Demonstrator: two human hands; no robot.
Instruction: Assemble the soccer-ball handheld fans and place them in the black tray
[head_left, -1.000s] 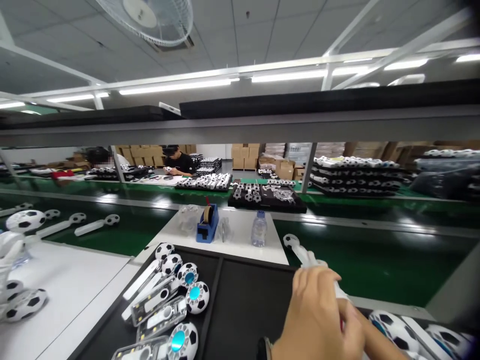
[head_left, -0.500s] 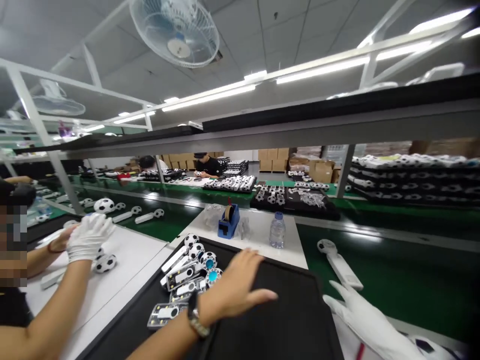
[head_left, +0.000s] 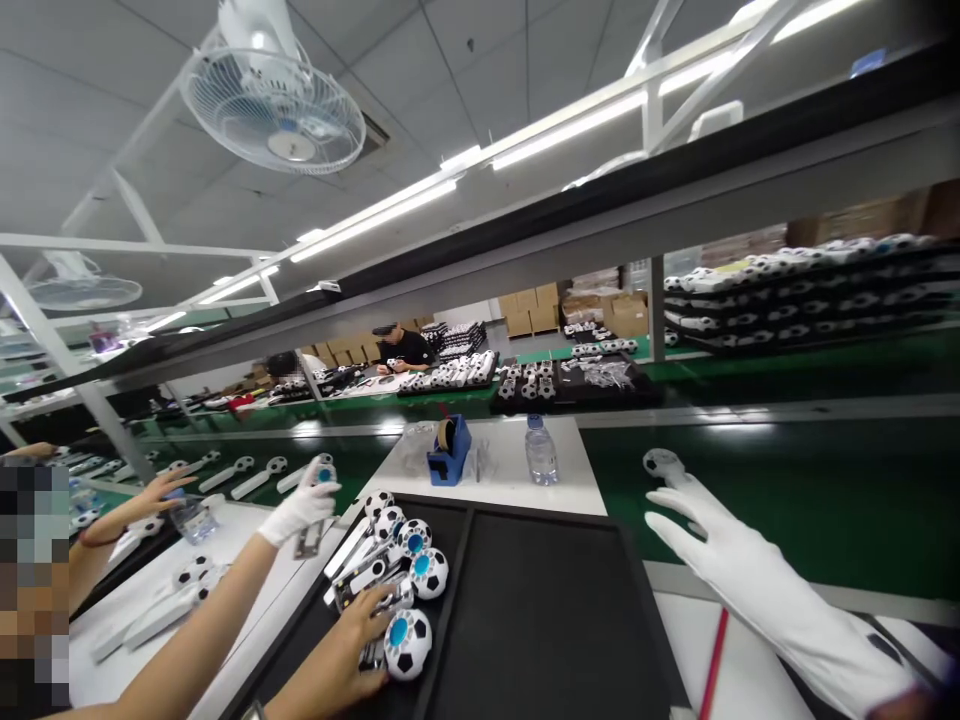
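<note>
My left hand (head_left: 349, 645), bare, is in the black tray (head_left: 555, 620), its fingers curled around the clear handle of a soccer-ball-headed device (head_left: 409, 645). The head has a blue round centre; the palm hides part of the handle. Similar soccer-ball-headed devices (head_left: 415, 538) lie piled in the tray's left compartment. My right hand (head_left: 712, 540), in a white glove, reaches over the green conveyor with fingers apart. Its fingertips are near a white device with a soccer-ball head (head_left: 661, 462), whose handle is mostly hidden by the hand; contact cannot be made out.
On the left, a co-worker's gloved hand (head_left: 304, 505) holds a similar device over the white table. A blue tape dispenser (head_left: 448, 452) and a water bottle (head_left: 541, 452) stand behind the tray. A shelf (head_left: 525, 265) crosses above the green conveyor (head_left: 787, 480).
My left hand has moved down and left from above the tray onto a device. My right hand has moved farther over the conveyor, to the device there. The co-worker's gloved hand has shifted right.
</note>
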